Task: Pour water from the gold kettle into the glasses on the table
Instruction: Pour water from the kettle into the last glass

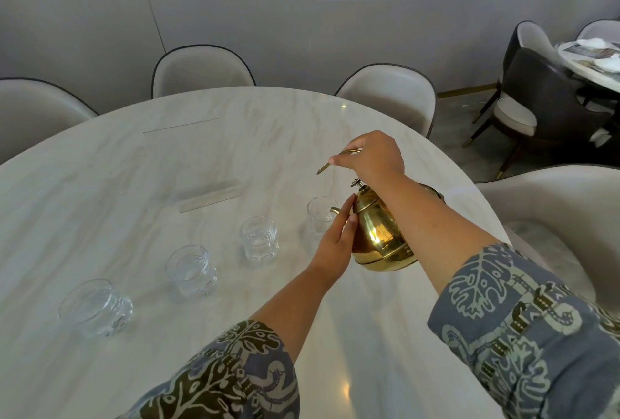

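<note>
The gold kettle (pixel 379 237) hangs tilted above the marble table (pixel 134 183), its spout over the rightmost glass (pixel 318 215). My right hand (pixel 372 158) grips the kettle's thin handle from above. My left hand (pixel 337 241) lies flat against the kettle's left side, fingers stretched, steadying it. A row of clear glasses runs to the left: one in the middle right (pixel 259 239), one in the middle left (pixel 190 270), and one at the far left (pixel 95 307). No stream of water is visible at the spout.
A clear acrylic stand (pixel 209 195) lies on the table behind the glasses. White padded chairs (pixel 201 69) ring the table; one (pixel 553 217) is close on the right. A second table (pixel 590 59) with papers stands far right.
</note>
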